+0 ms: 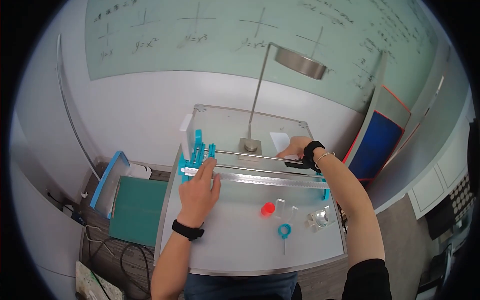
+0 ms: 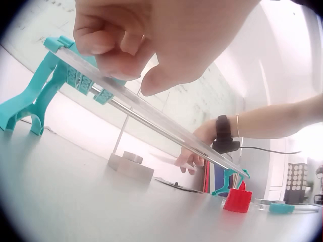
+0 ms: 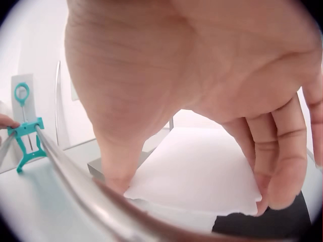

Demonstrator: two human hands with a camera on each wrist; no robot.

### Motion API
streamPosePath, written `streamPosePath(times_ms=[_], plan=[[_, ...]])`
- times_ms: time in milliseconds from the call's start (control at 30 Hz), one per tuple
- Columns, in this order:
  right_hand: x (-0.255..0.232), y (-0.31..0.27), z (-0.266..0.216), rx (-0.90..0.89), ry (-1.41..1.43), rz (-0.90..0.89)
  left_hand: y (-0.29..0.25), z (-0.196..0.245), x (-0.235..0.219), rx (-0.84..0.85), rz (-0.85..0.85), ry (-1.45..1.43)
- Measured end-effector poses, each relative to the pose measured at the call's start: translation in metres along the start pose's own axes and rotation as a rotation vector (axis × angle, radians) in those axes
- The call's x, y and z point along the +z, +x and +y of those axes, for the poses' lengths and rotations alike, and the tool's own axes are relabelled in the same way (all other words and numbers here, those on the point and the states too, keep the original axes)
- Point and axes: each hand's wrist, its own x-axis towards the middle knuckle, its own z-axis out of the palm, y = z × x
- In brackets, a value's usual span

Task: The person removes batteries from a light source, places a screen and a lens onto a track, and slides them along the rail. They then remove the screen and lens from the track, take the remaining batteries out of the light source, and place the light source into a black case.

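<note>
My left hand (image 1: 198, 192) rests its fingertips at the left end of the clear ruler (image 1: 270, 181), beside the blue holders (image 1: 205, 152). In the left wrist view the hand (image 2: 156, 45) is above the ruler (image 2: 146, 116), its thumb apart from the ruler. Behind the metal rails, my right hand (image 1: 300, 147) reaches down over the table. The right wrist view shows this hand (image 3: 186, 65) holding a white sheet (image 3: 197, 171) by its edges between thumb and fingers. A white board (image 1: 187, 137) stands upright at the rails' left end.
A lamp with a square base (image 1: 250, 146) stands behind the rails. In front lie a red cap (image 1: 268, 209), clear pieces (image 1: 280, 208), a blue ring on a stem (image 1: 284, 230) and a round lens-like part (image 1: 321, 218). A dark flat object (image 3: 267, 219) lies beneath the right fingers.
</note>
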Motion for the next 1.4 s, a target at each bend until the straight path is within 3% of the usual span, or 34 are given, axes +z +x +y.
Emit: streamPosePath(times_ms=[133,200,333,467,667,733,767,833,867,933,1000,1067,1200,1267,1333,1400], plan=[[0.006,0.022,-0.011,0.055,-0.079,-0.121,-0.001,-0.004,-0.002,-0.041,-0.025,-0.016],[0.007,0.029,-0.017,0.214,-0.118,-0.179,0.000,-0.002,-0.005,-0.042,-0.050,-0.009],[0.001,0.035,-0.030,0.296,-0.160,-0.277,-0.002,-0.001,-0.004,-0.052,-0.079,0.020],[0.008,0.050,-0.026,0.262,-0.168,-0.276,-0.002,-0.002,-0.002,-0.020,-0.054,0.022],[0.014,0.060,-0.015,0.363,-0.098,-0.406,-0.002,0.000,-0.002,-0.031,-0.093,0.037],[0.008,0.050,-0.014,0.178,-0.170,-0.255,-0.003,0.000,0.001,-0.018,-0.102,0.026],[0.003,0.047,-0.013,0.198,-0.156,-0.264,-0.003,0.000,0.001,-0.006,-0.081,0.025],[-0.005,0.037,-0.008,0.047,-0.010,-0.041,-0.003,0.000,0.002,0.011,-0.067,0.014],[-0.003,0.025,-0.005,0.064,0.002,-0.040,-0.002,0.001,0.002,0.025,-0.078,0.002],[0.007,-0.007,0.000,-0.194,0.100,0.366,0.000,0.008,0.001,0.106,0.008,-0.042],[0.013,-0.073,0.000,-0.349,0.271,0.324,-0.001,0.018,0.000,0.114,0.012,-0.089],[0.049,-0.130,0.016,-0.575,0.380,0.396,-0.005,0.019,0.000,0.244,0.022,-0.144],[0.097,-0.228,0.046,-0.406,0.283,0.264,-0.017,0.046,0.008,0.428,-0.041,-0.191],[0.122,-0.248,0.068,-0.405,0.252,0.533,-0.026,0.079,0.015,0.536,-0.168,-0.192],[0.136,-0.258,0.086,-0.364,0.270,0.565,-0.035,0.115,0.029,0.539,-0.241,-0.170],[0.150,-0.260,0.103,-0.323,0.261,0.706,-0.045,0.145,0.045,0.531,-0.309,-0.140]])
